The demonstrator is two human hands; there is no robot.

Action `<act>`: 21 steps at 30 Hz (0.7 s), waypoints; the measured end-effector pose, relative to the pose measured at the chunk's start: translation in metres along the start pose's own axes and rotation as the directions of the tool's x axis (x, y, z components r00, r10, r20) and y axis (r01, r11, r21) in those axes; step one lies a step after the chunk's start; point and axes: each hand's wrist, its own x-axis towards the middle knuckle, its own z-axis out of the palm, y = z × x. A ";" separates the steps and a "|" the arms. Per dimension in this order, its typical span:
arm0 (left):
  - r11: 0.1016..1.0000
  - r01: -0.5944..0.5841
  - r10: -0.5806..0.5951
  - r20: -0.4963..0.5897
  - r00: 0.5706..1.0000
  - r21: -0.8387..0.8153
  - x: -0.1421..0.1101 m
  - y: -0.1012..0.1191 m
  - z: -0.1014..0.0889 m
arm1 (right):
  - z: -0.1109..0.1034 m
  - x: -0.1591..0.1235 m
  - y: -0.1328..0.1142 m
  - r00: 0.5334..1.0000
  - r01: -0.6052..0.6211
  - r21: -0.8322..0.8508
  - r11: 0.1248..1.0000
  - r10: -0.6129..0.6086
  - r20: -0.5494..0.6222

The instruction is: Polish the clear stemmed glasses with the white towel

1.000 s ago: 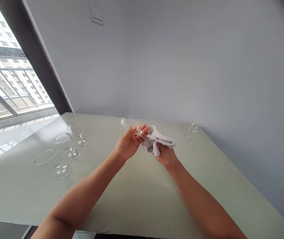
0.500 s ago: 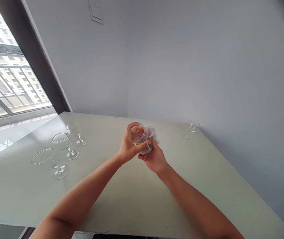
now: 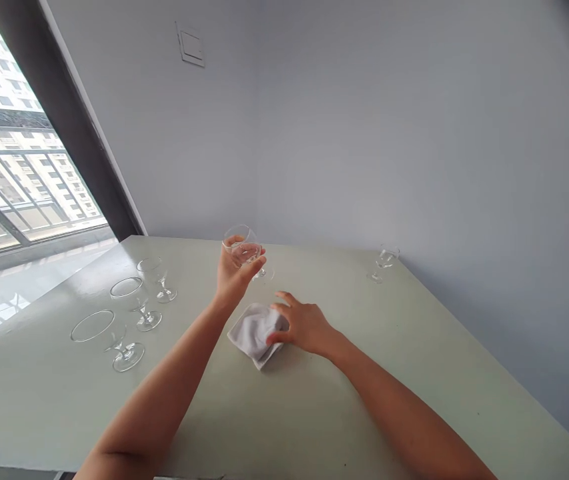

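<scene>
My left hand (image 3: pixel 234 277) is closed around the bowl of a clear stemmed glass (image 3: pixel 242 247), which it holds upright above the pale green table (image 3: pixel 284 400). The glass's foot shows just right of my fingers. My right hand (image 3: pixel 302 325) lies low on the table with its fingers loosely spread, resting on the right edge of a crumpled white cloth (image 3: pixel 254 331). The cloth lies flat on the table between my two forearms.
Three more stemmed glasses stand in a row at the left: the far one (image 3: pixel 157 277), the middle one (image 3: pixel 134 303) and the near one (image 3: pixel 107 337). A small glass (image 3: pixel 383 261) stands at the far right near the grey wall. A window fills the left.
My right hand has lowered the cloth from the glass onto the table. My left hand has carried the glass up and to the left, turning it upright.
</scene>
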 end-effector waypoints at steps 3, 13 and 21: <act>0.996 0.035 -0.038 0.032 0.999 0.083 -0.007 -0.009 0.006 | -0.013 0.005 -0.005 0.958 -0.042 0.032 0.999 0.049 -0.283; 0.832 -0.110 -0.084 0.320 0.944 0.544 -0.039 -0.064 0.026 | 0.009 0.023 0.040 0.887 -0.194 0.376 0.906 0.326 -0.327; 0.568 -0.286 -0.290 0.512 0.808 0.772 -0.049 -0.134 0.009 | -0.030 0.018 0.181 0.543 -0.556 0.436 0.708 0.706 -0.455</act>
